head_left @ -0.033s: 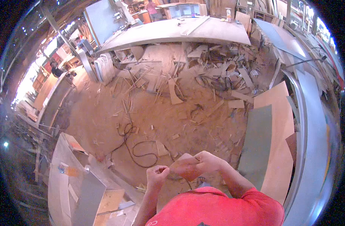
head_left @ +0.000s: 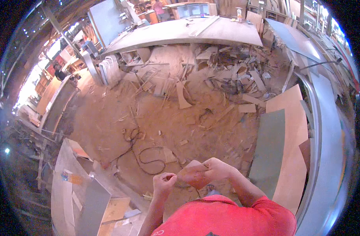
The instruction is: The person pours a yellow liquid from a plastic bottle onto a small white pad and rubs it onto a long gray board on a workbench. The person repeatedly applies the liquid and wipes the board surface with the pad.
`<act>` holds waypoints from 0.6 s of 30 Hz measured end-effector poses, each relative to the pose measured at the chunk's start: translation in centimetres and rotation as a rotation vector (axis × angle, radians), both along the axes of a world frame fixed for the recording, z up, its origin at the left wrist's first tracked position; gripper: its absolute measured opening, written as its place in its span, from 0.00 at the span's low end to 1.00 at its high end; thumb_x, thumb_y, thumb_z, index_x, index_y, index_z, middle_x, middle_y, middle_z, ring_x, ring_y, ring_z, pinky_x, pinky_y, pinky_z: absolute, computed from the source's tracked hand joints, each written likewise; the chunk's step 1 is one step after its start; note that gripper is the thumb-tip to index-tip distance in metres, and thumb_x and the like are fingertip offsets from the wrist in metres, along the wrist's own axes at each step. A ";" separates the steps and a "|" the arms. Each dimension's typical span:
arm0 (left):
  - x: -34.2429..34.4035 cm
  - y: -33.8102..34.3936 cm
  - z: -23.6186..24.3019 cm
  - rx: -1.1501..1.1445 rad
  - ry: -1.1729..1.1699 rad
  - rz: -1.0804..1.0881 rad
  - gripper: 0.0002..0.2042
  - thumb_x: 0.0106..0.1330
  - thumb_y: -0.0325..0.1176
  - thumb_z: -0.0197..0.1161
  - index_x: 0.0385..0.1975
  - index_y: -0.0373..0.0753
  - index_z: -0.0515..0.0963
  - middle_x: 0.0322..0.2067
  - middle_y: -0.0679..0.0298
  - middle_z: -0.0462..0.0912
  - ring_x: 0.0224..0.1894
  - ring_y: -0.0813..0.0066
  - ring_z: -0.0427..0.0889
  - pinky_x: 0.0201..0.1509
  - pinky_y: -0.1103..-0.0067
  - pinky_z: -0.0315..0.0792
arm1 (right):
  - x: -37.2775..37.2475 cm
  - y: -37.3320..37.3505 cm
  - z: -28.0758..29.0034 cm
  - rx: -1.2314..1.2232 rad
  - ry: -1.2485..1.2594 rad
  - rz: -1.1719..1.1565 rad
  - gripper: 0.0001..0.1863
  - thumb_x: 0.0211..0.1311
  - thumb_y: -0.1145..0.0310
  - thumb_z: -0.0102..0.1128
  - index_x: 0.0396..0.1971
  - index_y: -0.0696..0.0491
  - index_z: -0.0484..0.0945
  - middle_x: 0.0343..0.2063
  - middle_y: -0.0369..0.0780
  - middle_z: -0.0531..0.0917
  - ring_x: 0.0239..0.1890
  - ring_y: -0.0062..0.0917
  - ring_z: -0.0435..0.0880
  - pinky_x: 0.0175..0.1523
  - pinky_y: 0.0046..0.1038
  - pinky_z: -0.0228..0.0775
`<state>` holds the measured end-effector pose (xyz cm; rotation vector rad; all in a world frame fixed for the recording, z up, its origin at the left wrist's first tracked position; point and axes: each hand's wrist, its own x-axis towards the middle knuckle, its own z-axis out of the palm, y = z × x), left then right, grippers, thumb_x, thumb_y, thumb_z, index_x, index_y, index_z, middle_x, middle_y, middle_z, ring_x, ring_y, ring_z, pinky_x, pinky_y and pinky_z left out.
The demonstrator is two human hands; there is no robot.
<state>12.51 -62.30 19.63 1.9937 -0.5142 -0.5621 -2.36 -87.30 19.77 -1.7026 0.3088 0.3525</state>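
Observation:
Both my hands are in front of my red shirt, above the dusty floor. My right hand (head_left: pixel 219 168) is closed, its thumb side against a small reddish-brown flat sheet (head_left: pixel 193 175), whose material I cannot make out. That sheet reaches leftward toward my left hand (head_left: pixel 163 185). My left fingers are curled into a pinch right beside the sheet's left end. Whether they grip its corner or some smaller thing is too small to tell.
A dark cord (head_left: pixel 151 172) lies looped on the floor ahead. Wood offcuts (head_left: pixel 182 96) are heaped below a long pale worktable (head_left: pixel 168 32). Boards lean at right, including a grey-green panel (head_left: pixel 266 145). A grey board (head_left: pixel 94 204) stands lower left. People are in the background.

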 end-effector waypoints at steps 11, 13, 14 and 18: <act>-0.7 -4.6 -1.4 0.264 -0.494 -0.088 0.07 0.54 0.37 0.70 0.24 0.40 0.85 0.29 0.59 0.86 0.34 0.55 0.87 0.39 0.64 0.80 | -0.7 -2.8 2.6 -0.044 -0.037 -0.036 0.24 0.64 0.51 0.75 0.45 0.59 0.88 0.29 0.34 0.86 0.38 0.13 0.80 0.47 0.29 0.79; -1.2 -4.6 -1.6 0.291 -0.511 -0.080 0.08 0.53 0.38 0.70 0.22 0.41 0.83 0.29 0.59 0.84 0.35 0.54 0.86 0.39 0.61 0.78 | -0.6 -3.0 2.5 -0.062 -0.026 -0.009 0.24 0.64 0.52 0.75 0.45 0.59 0.88 0.29 0.34 0.86 0.38 0.13 0.80 0.46 0.28 0.78; -1.5 -4.7 -1.5 0.299 -0.515 -0.068 0.08 0.53 0.38 0.70 0.22 0.41 0.82 0.29 0.59 0.84 0.35 0.54 0.86 0.39 0.60 0.78 | -0.3 -3.2 2.2 -0.096 -0.029 0.012 0.24 0.64 0.52 0.75 0.45 0.59 0.88 0.29 0.33 0.86 0.38 0.13 0.80 0.46 0.28 0.78; -2.4 -4.0 -1.5 0.346 -0.492 -0.002 0.09 0.53 0.39 0.70 0.22 0.42 0.80 0.29 0.59 0.83 0.37 0.52 0.86 0.39 0.58 0.77 | 0.6 -2.9 2.2 -0.131 0.018 0.050 0.22 0.64 0.53 0.74 0.44 0.59 0.88 0.28 0.32 0.85 0.37 0.13 0.80 0.44 0.28 0.78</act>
